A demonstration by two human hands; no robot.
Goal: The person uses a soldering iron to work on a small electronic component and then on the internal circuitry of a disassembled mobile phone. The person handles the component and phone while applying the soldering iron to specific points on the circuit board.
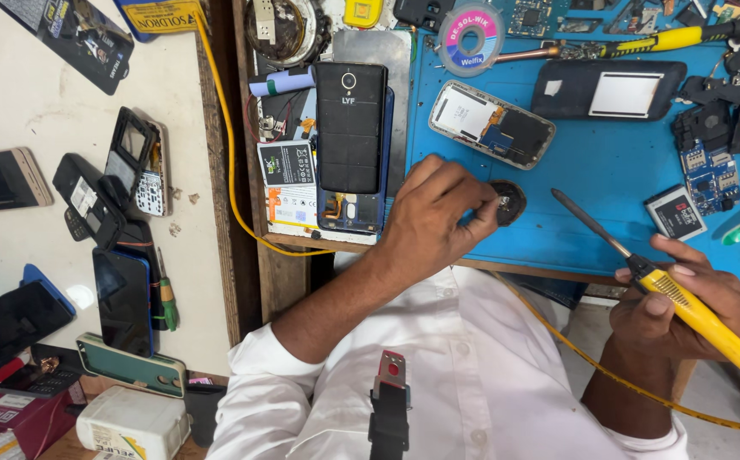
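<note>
Your left hand (438, 217) pinches a small round dark part (506, 202) lying on the blue mat (608, 170) of the tabletop. Your right hand (681, 311) grips a yellow soldering iron (685, 302), tip raised near that part. An opened phone (351, 128) lies just left.

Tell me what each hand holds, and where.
Right hand grips the yellow soldering iron by its handle. Left hand pinches the small round black part at its edge.

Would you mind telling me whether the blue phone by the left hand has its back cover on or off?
Off. The black back cover lies loosely on the blue phone, whose battery and wiring show below, beside the left hand.
</note>
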